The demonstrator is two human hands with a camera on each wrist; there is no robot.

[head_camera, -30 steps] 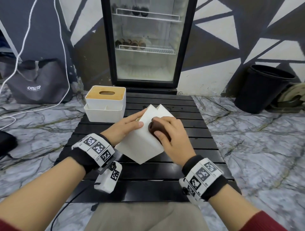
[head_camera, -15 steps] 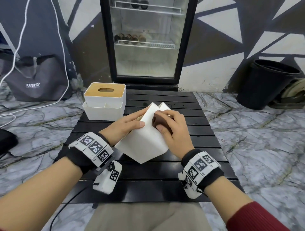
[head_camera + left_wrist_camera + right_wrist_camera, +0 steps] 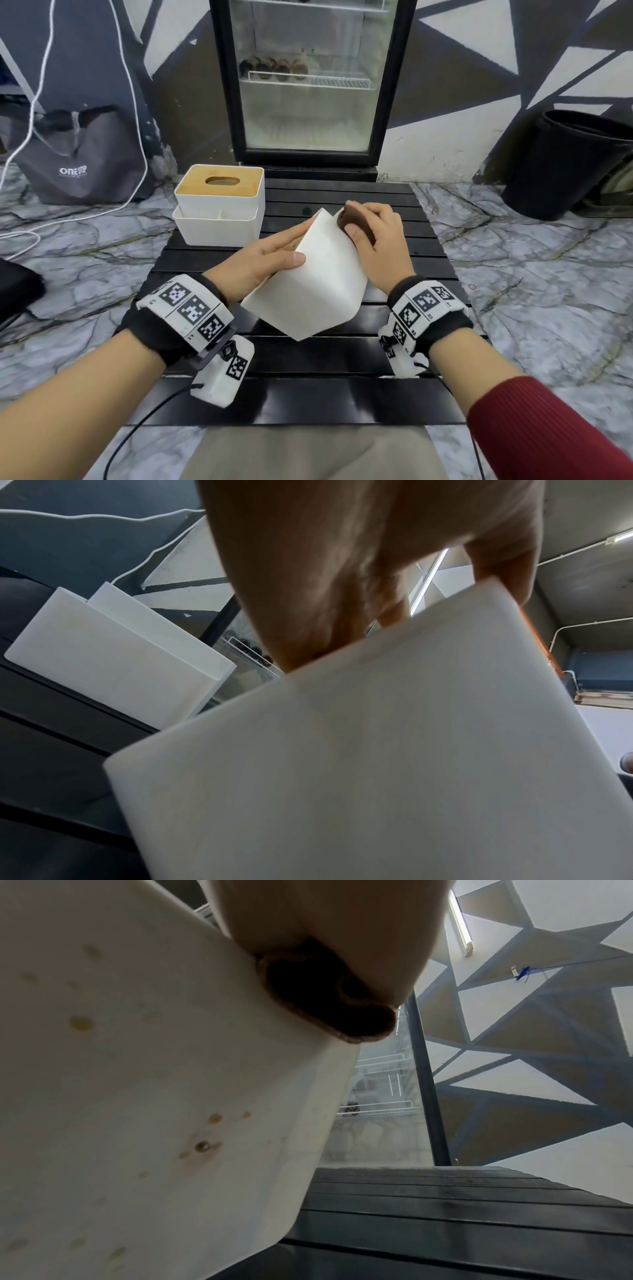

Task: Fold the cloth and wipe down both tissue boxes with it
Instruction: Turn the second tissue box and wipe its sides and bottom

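Observation:
I tilt a white tissue box [image 3: 318, 284] on one edge at the middle of the black slatted table [image 3: 308, 387]. My left hand [image 3: 291, 250] grips its left side, thumb on the near face; the left wrist view shows the fingers [image 3: 507, 569] over its upper edge [image 3: 377, 764]. My right hand [image 3: 373, 236] holds a folded brown cloth [image 3: 351, 219] pressed against the box's right face near the far upper corner. In the right wrist view the cloth [image 3: 329, 999] lies on that face [image 3: 154, 1069], which bears yellowish spots. The second tissue box [image 3: 219, 205], white with a wooden lid, stands at the back left.
A glass-door fridge [image 3: 308, 82] stands just behind the table. On the marble floor are a black bin [image 3: 565, 164] at the right and a grey bag [image 3: 78, 157] with a white cable [image 3: 137, 102] at the left. Bare slats lie right of the tilted box.
My right hand has slid the cloth along the box's right face, away from me toward the far upper corner. The left hand keeps its hold on the tilted box.

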